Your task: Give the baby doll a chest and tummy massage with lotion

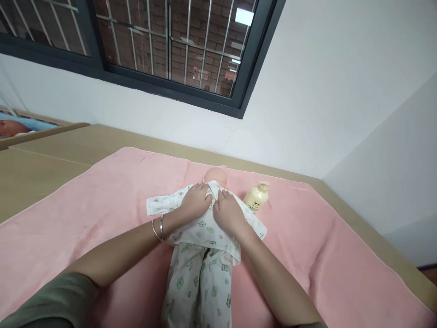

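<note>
At the bottom of the frame, an olive-green sleeve (pixel 58 303) covers the person's left upper arm, and both bare forearms run up from the lower corners toward the middle. Between them lie the doll's trouser legs (pixel 198 284), white cloth printed with small green figures, stretching down to the bottom edge.

A little farther up, two thin bangles (pixel 157 229) ring the left wrist. The left hand (pixel 195 202) lies palm down on the baby doll's (pixel 216 175) chest, fingers spread loosely and flat, the fingertips pressing on the edge of the printed jacket (pixel 205 228) near the collar. The right hand (pixel 228 213) lies just beside it, also palm down with fingers extended and slightly apart, resting on the other side of the jacket front. Neither hand is closed around anything; whether the fingertips pinch the cloth I cannot tell. The jacket sleeves stick out to either side, one toward the left of centre, one toward the right.

The doll lies on its back in the middle of the frame on a pink towel (pixel 102 205), its bare head pointing toward the wall. Just right of the head, a cream pump bottle (pixel 256 197) lies tilted on the towel, near the right hand but apart from it.

The towel covers a tan tabletop (pixel 51 159). Beyond it stands a white wall (pixel 324 91), and in the upper left a dark-framed window (pixel 170 45) with metal bars, brickwork behind.
</note>
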Available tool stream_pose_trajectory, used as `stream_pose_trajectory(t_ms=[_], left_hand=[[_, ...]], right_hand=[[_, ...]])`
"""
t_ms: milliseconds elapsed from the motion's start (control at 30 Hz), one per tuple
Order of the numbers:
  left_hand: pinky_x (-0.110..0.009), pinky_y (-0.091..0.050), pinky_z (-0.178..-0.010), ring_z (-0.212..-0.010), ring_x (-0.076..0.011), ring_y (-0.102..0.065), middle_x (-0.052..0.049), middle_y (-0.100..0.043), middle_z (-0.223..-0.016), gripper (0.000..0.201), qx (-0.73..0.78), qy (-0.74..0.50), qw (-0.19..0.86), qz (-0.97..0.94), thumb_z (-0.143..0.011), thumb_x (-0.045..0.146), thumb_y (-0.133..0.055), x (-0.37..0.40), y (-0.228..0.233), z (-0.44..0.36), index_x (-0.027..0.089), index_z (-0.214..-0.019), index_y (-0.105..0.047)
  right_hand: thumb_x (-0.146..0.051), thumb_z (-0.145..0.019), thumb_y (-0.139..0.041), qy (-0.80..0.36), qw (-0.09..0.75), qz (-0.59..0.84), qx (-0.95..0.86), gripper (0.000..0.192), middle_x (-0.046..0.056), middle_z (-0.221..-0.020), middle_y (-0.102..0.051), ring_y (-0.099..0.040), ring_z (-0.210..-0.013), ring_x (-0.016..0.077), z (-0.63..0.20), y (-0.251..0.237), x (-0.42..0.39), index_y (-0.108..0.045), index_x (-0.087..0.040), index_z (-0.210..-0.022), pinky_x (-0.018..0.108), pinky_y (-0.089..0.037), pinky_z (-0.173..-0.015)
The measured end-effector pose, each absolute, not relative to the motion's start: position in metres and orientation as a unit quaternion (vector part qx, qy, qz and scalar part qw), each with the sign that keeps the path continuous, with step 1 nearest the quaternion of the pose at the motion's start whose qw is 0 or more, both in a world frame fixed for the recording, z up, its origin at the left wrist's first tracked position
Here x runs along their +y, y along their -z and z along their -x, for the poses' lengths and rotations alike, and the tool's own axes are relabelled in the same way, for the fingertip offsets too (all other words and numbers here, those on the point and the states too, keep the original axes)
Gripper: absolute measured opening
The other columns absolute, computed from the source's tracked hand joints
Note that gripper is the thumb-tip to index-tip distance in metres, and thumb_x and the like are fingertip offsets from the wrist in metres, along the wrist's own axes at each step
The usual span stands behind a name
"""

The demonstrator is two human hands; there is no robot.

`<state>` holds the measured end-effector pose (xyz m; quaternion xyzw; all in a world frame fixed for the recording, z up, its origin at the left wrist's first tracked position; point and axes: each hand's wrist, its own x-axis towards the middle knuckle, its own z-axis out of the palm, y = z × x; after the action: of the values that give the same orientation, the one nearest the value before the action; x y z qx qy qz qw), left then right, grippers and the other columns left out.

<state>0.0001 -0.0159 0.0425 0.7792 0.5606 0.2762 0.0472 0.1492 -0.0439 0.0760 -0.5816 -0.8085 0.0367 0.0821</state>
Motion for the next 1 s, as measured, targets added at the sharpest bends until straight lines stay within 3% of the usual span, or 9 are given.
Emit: stream_pose_trajectory(t_ms=[133, 300, 400, 500, 667, 733, 900, 1000], left_hand=[[-0.042, -0.049, -0.101, -0.111, -0.0289, -0.067, -0.017, -0.073, -0.114, 0.033, 0.551, -0.260, 0.088, -0.788, -0.098, 0.027, -0.039, -0.009, -0.048, 0.007, 0.012, -0.112, -0.065], [-0.056, -0.041, -0.110, -0.135, -0.0372, -0.053, -0.028, -0.061, -0.138, 0.045, 0.538, -0.239, -0.009, -0.808, -0.097, 0.023, -0.037, -0.022, -0.029, -0.004, 0.003, -0.133, -0.056], [-0.062, -0.037, -0.111, -0.139, -0.0400, -0.049, -0.030, -0.058, -0.141, 0.047, 0.521, -0.235, -0.038, -0.820, -0.097, 0.021, -0.037, -0.031, -0.023, -0.009, 0.002, -0.137, -0.053], [-0.056, -0.039, -0.111, -0.132, -0.0369, -0.055, -0.026, -0.062, -0.134, 0.042, 0.507, -0.229, -0.017, -0.831, -0.096, 0.021, -0.038, -0.027, -0.035, -0.004, 0.004, -0.128, -0.059], [-0.041, -0.053, -0.090, -0.101, -0.0284, -0.068, -0.015, -0.073, -0.106, 0.027, 0.530, -0.227, 0.117, -0.809, -0.094, 0.027, -0.042, -0.006, -0.058, 0.013, 0.016, -0.102, -0.065], [-0.040, -0.054, -0.089, -0.100, -0.0278, -0.068, -0.013, -0.074, -0.104, 0.027, 0.526, -0.230, 0.125, -0.809, -0.095, 0.028, -0.042, -0.003, -0.056, 0.014, 0.017, -0.102, -0.066], [-0.053, -0.044, -0.108, -0.129, -0.0375, -0.057, -0.027, -0.063, -0.133, 0.044, 0.542, -0.246, -0.029, -0.803, -0.098, 0.026, -0.039, -0.023, -0.028, -0.005, 0.004, -0.133, -0.056], [-0.056, -0.042, -0.108, -0.134, -0.0401, -0.052, -0.030, -0.059, -0.138, 0.046, 0.537, -0.245, -0.071, -0.804, -0.097, 0.022, -0.039, -0.035, -0.020, -0.013, 0.002, -0.136, -0.053]], right_hand=[[-0.020, -0.103, -0.033, -0.051, 0.074, 0.571, -0.816, 0.053, 0.027, -0.152, -0.049, -0.040, -0.148, 0.0330, -0.148, -0.080, -0.050, -0.046, 0.004, -0.149, 0.041, -0.028, -0.121], [-0.030, -0.106, -0.035, -0.116, 0.112, 0.574, -0.803, 0.050, 0.022, -0.156, -0.047, -0.039, -0.149, 0.0290, -0.166, -0.080, -0.024, -0.050, -0.003, -0.146, 0.039, -0.031, -0.120], [-0.032, -0.107, -0.036, -0.094, 0.129, 0.575, -0.803, 0.048, 0.021, -0.153, -0.051, -0.045, -0.144, 0.0273, -0.170, -0.076, -0.013, -0.052, -0.005, -0.143, 0.039, -0.032, -0.119], [-0.030, -0.107, -0.033, -0.049, 0.116, 0.594, -0.795, 0.050, 0.022, -0.154, -0.049, -0.045, -0.144, 0.0287, -0.162, -0.071, -0.019, -0.047, -0.004, -0.148, 0.042, -0.031, -0.120], [-0.026, -0.105, -0.036, 0.036, 0.084, 0.602, -0.793, 0.055, 0.028, -0.151, -0.049, -0.045, -0.143, 0.0332, -0.141, -0.067, -0.051, -0.041, -0.002, -0.154, 0.045, -0.030, -0.120], [-0.026, -0.104, -0.036, 0.037, 0.090, 0.589, -0.803, 0.054, 0.027, -0.149, -0.052, -0.047, -0.142, 0.0328, -0.140, -0.068, -0.054, -0.043, -0.004, -0.153, 0.044, -0.030, -0.119], [-0.030, -0.105, -0.034, -0.044, 0.121, 0.600, -0.790, 0.051, 0.023, -0.150, -0.054, -0.046, -0.143, 0.0298, -0.156, -0.072, -0.028, -0.051, -0.004, -0.146, 0.041, -0.032, -0.118], [-0.030, -0.104, -0.036, -0.055, 0.117, 0.619, -0.775, 0.050, 0.024, -0.151, -0.052, -0.045, -0.143, 0.0302, -0.158, -0.072, -0.021, -0.053, -0.002, -0.142, 0.042, -0.031, -0.119]])
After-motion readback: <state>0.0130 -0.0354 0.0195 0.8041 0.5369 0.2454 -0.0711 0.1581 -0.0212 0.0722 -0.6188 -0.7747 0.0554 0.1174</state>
